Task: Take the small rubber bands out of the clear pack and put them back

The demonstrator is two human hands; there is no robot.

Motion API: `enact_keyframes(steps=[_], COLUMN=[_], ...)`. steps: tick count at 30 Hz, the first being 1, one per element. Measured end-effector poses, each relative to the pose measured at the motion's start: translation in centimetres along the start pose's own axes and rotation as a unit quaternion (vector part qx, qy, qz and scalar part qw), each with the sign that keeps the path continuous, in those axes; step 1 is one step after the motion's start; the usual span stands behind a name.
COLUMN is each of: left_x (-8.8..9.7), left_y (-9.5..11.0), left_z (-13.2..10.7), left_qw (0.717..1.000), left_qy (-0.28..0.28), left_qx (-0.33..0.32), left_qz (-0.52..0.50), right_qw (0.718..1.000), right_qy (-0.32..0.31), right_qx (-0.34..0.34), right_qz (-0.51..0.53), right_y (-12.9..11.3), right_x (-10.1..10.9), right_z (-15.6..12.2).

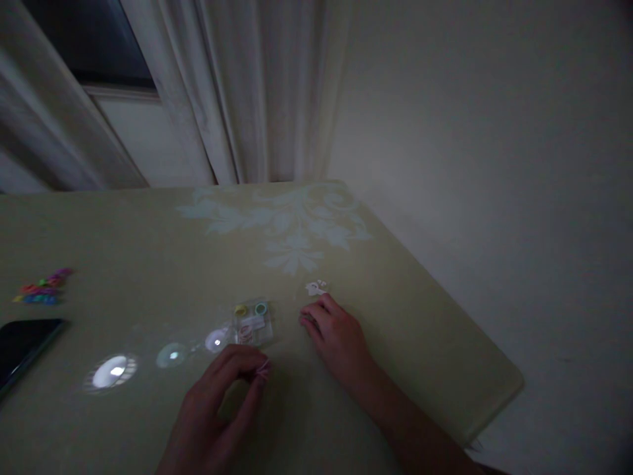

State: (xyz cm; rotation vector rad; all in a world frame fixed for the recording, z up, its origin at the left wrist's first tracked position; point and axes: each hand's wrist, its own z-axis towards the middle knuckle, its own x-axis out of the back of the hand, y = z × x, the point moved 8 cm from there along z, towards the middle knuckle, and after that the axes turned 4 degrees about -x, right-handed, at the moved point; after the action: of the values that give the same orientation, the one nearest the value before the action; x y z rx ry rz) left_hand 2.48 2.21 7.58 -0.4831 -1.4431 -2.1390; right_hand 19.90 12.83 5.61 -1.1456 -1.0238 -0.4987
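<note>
My left hand (217, 402) is closed in a pinch above the near part of the table. Between its thumb and index finger is a small pinkish looped strand (264, 369); its exact kind is unclear. My right hand (339, 335) is low over the table, fingers curled together, and what they hold, if anything, is too small and dark to name. Just beyond those fingers lie a few small white pieces (314, 288). A clear compartment box (268, 328) sits between the two hands, holding a yellow coil (241, 309), a teal ring (261, 308) and other small items.
At the far left is a cluster of small colourful pieces (44, 290), with a dark phone (27, 349) nearer me. The pale green table (148, 264) shows bright lamp reflections. Curtains (277, 92) hang behind it, and a wall (469, 165) stands at the right.
</note>
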Motion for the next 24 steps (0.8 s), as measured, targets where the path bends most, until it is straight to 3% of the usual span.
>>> enact_keyframes(steps=[5, 12, 24], left_x=[-0.2, 0.5, 0.1], left_y=[-0.4, 0.2, -1.0], left_z=[-0.2, 0.1, -0.3], left_qw=[0.999, 0.999, 1.0], left_qy=[-0.017, 0.017, -0.002], left_qx=[0.038, -0.03, -0.003], left_qz=[-0.01, -0.005, 0.003], right_qw=[1.0, 0.999, 0.985], right_qy=[-0.008, -0.02, -0.016], right_qx=[-0.014, -0.036, 0.043], right_qz=[-0.001, -0.03, -0.165], right_y=[0.3, 0.8, -0.4], right_x=[-0.2, -0.6, -1.4], right_z=[0.1, 0.4, -0.3])
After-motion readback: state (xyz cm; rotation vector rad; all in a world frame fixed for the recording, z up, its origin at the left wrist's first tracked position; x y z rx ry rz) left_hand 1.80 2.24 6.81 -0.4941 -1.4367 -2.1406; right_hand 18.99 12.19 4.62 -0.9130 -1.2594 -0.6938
